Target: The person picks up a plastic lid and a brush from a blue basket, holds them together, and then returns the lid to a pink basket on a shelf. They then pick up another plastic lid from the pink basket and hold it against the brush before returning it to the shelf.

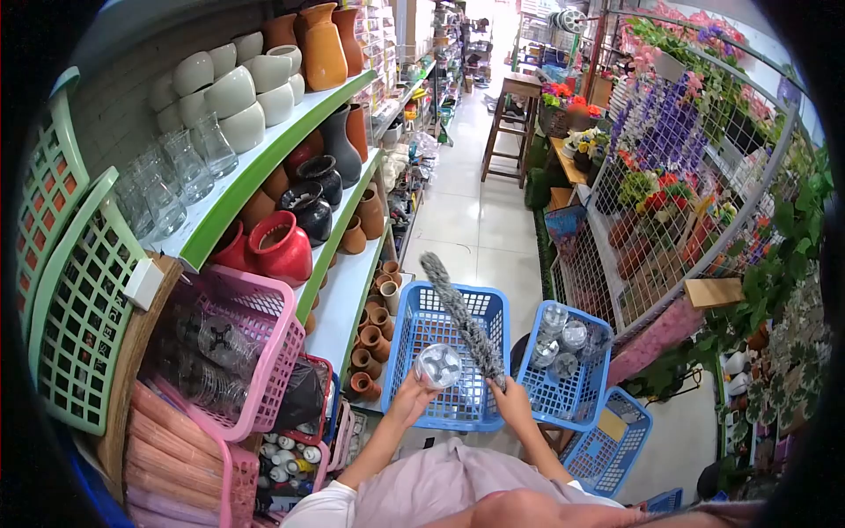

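A narrow shop aisle here, white tiled floor (480,220) running away up the middle, shelves (264,167) of pots on the left, a wire rack (695,185) of artificial flowers on the right. Down at the bottom of the view, the left hand (412,400) is closed around a small clear glass (438,365), its open mouth turned up towards the camera. Right beside it, the right hand (513,403) grips the handle of a fluffy grey duster (462,317), whose long head slants up and to the left, passing just beside the glass without clearly touching it. By my reading, the step in hand is dusting the glass, and the duster has not yet gone into it; the next move looks to call for tipping the duster head down into the mouth while the left hand keeps the glass steady. Both hands hover over an empty blue basket (444,352). Just to its right sits a second blue basket (563,370) with several clear glasses (559,339) lying in it, and a third blue one (612,431) lower down. On the left, a pink basket (255,352) holds more glassware, with clear vases (176,172) on the top shelf, white pots (233,84) behind them, and a red pot (282,246) below.
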Demonstrator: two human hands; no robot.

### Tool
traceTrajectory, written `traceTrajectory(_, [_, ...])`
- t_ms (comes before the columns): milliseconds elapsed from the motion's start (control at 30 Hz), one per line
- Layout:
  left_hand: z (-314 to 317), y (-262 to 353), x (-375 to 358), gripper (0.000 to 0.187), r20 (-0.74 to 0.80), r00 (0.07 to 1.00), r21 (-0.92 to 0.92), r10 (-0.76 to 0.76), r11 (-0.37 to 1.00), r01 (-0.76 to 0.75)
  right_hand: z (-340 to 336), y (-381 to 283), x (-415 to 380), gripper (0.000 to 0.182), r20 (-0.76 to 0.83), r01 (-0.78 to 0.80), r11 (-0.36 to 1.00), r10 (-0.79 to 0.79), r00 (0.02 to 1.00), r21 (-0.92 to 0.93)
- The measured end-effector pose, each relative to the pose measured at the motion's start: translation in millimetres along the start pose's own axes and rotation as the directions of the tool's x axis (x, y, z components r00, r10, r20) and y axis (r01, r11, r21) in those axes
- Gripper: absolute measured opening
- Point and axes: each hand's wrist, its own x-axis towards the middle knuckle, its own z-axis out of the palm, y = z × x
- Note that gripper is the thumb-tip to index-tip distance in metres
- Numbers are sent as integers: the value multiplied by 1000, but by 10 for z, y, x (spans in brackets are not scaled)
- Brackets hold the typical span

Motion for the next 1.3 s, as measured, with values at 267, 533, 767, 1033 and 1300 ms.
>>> traceTrajectory(267, [74, -241, -36, 43, -171, 981, -60, 90, 993, -102, 348, 419, 307, 33, 207, 102, 985, -72, 976, -137])
traceTrajectory(533, [212, -369, -260, 41, -253, 950, -103, 181, 972, -212, 347, 493, 231, 37, 332, 395, 800, -261, 907, -451])
traceTrajectory(767, [231, -456, -524, 40, -295, 923, -69, 246, 958, -277, 155, 115, 275, 31, 201, 514, 811, -474, 857, -279])
traceTrajectory(1033, [663, 96, -983, 51, -301, 881, 315, 365, 910, -269, 159, -951, 232, 40, 655, 86, 785, -567, 499, 614])
traceTrajectory(1300, [857, 1128, -1524, 59, -165, 808, 723, 565, 627, -291, 353, -2173, 97, 50, 618, 76, 641, -760, 201, 763])
